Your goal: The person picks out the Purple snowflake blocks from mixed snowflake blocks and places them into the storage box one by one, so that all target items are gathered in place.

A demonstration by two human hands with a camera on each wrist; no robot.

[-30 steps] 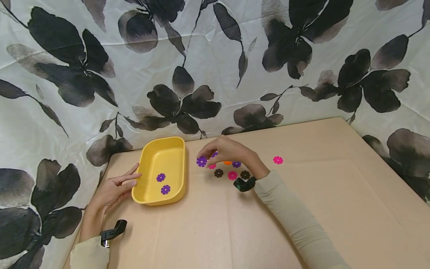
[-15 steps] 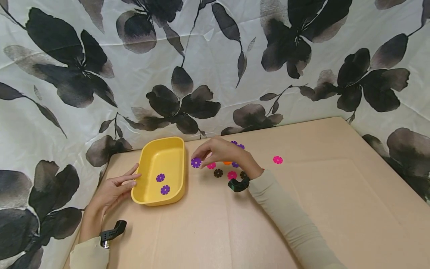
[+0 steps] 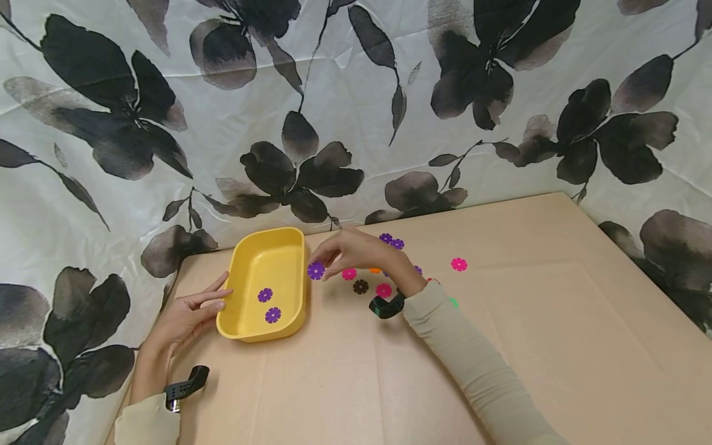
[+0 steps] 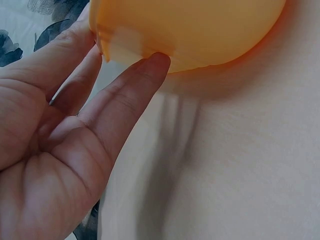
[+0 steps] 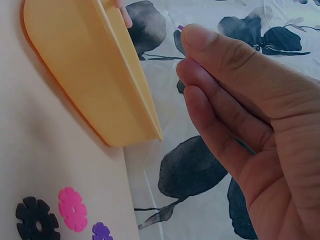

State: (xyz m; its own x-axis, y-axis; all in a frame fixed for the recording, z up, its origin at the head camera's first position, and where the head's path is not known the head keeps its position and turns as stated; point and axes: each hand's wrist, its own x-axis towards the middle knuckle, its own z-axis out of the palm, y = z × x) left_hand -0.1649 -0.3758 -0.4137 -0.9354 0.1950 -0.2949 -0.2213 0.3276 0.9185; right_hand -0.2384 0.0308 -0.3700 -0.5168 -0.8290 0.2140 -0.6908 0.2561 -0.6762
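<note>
In the head view, my right hand [image 3: 358, 250] pinches a purple flower-shaped interlocking disc [image 3: 316, 271] just off the right rim of the yellow plastic tray [image 3: 266, 258]. Only a sliver of that disc [image 5: 181, 28] shows past the thumb in the right wrist view. My left hand [image 3: 186, 318] rests its fairly straight fingers and thumb against the tray's left side; in the left wrist view, one fingertip [image 4: 160, 61] touches the wall. Two purple discs, one upper [image 3: 265, 295] and one lower [image 3: 273, 315], lie inside the tray.
Several loose discs lie around the right hand: pink [image 3: 384, 290], black [image 3: 360, 286], orange [image 3: 375, 271] and purple [image 3: 397, 244]. The right forearm partly covers a green one [image 3: 453, 302]. Another pink disc [image 3: 459, 264] lies apart. Floral cloth [image 3: 334, 93] hangs behind the table.
My right hand has moved left toward the tray with the purple disc, uncovering purple discs behind it and a green one by the forearm. The left hand and tray stay nearly still.
</note>
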